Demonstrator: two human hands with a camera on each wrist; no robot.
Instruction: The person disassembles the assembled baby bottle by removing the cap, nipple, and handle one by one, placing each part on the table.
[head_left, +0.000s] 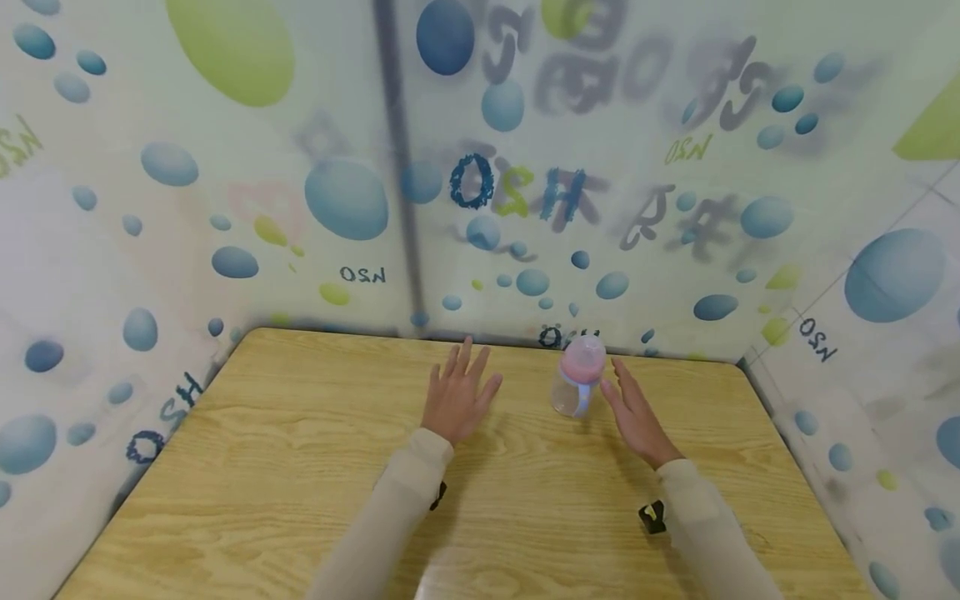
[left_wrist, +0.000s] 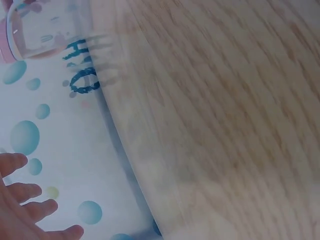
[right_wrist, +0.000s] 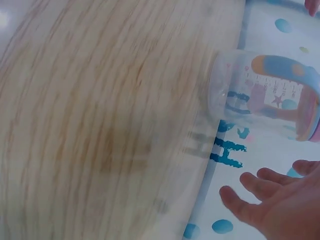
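A clear baby bottle (head_left: 575,377) with a pink cap and a blue handle stands upright on the wooden table (head_left: 300,450) near its far edge. The bottle (right_wrist: 265,95) fills the upper right of the right wrist view, and its edge shows as the bottle (left_wrist: 35,30) at the top left of the left wrist view. My right hand (head_left: 633,412) hovers just right of it with straight fingers, holding nothing. My left hand (head_left: 457,396) is spread flat over the table, a hand's width left of the bottle.
Walls printed with blue and green bubbles (head_left: 345,200) close in the table on the far side, left and right. A small black clip (head_left: 652,517) shows by my right sleeve.
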